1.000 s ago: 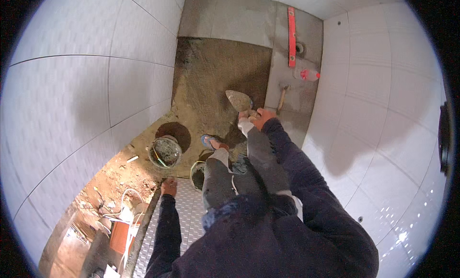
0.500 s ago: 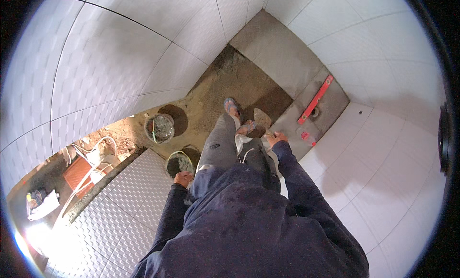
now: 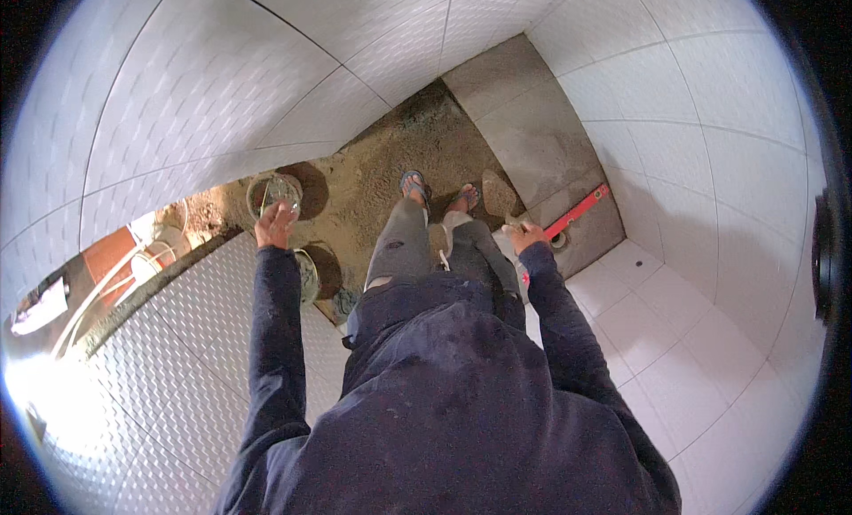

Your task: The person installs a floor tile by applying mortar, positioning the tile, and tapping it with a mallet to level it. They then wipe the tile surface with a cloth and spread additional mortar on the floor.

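My left hand (image 3: 276,225) is over the near rim of a bucket (image 3: 258,188) with grey contents and a light handle. Its fingers are bent and slightly apart, and no held thing shows in them. Just below that wrist stands a second bucket (image 3: 308,274), partly covered by my sleeve. On the right, my right hand (image 3: 530,236) is closed around the handle end of a trowel. The pointed blade of the trowel (image 3: 501,194) extends forward, close to my right foot. A red spirit level (image 3: 579,209) lies on the grey floor tiles beside this hand, its near end by my fingers.
Bare sandy mortar (image 3: 377,165) covers the floor around my sandalled feet. Grey tiles (image 3: 532,129) run along the right side, with a round drain (image 3: 559,240). White tiled walls (image 3: 240,89) close in. Hoses (image 3: 98,298) and a bright lamp (image 3: 35,382) sit at left.
My left hand has moved forward from beside the lower bucket to the upper bucket. My right hand and the trowel have shifted forward slightly. My feet have shifted, and the view has turned.
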Demonstrator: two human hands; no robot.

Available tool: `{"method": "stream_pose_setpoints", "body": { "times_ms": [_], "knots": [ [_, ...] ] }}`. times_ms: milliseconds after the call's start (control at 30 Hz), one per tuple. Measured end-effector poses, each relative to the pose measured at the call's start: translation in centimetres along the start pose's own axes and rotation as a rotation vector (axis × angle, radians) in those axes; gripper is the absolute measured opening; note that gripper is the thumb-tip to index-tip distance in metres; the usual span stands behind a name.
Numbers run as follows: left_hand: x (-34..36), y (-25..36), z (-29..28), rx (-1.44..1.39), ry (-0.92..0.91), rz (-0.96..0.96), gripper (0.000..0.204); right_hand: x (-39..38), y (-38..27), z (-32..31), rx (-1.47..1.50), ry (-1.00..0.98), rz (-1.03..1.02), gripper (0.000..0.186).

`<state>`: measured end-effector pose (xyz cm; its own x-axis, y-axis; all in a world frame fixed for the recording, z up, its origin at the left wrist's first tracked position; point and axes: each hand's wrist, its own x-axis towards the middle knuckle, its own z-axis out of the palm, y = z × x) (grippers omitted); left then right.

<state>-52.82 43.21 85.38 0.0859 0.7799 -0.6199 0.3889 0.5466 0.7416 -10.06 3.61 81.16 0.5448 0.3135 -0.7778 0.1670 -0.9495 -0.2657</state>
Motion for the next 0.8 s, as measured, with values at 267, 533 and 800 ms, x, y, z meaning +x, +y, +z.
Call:
{"method": "stream_pose_setpoints", "body": {
  "times_ms": [267, 533, 800],
  "knots": [
    [-12.5, -22.0, 0.8, 1.282, -0.343, -0.112, 0.025, 2.5, -3.3, 0.0, -0.147, -0.07, -0.096, 0.078],
    [-6.8, -27.1, 2.4, -0.502, 0.057, -0.624, 0.043, 0.7, -12.1, -7.0, -0.278, -0.023, -0.213, 0.082],
    [-2.5, 3.6, 6.6, -0.395, 0.27, 0.045, 0.013, 6.1, -17.1, -11.9, -0.342, -0.058, -0.189, 0.081]
  ]
}}
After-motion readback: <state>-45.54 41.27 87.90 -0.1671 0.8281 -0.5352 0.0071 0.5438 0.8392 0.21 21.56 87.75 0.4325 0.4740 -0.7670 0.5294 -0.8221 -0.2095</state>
